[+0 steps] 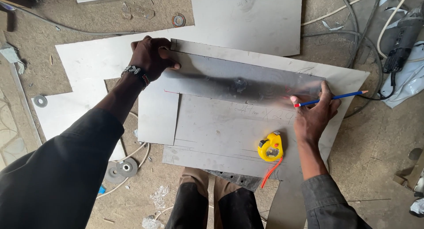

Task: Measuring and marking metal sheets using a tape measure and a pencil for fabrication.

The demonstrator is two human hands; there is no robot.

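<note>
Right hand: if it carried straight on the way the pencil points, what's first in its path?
The right hand holds a blue pencil pointing right and slightly up. Past the grey metal sheet's edge, the first thing in line looks like the black cable on the floor, then the white plastic bag. Depth is uncertain.
</note>
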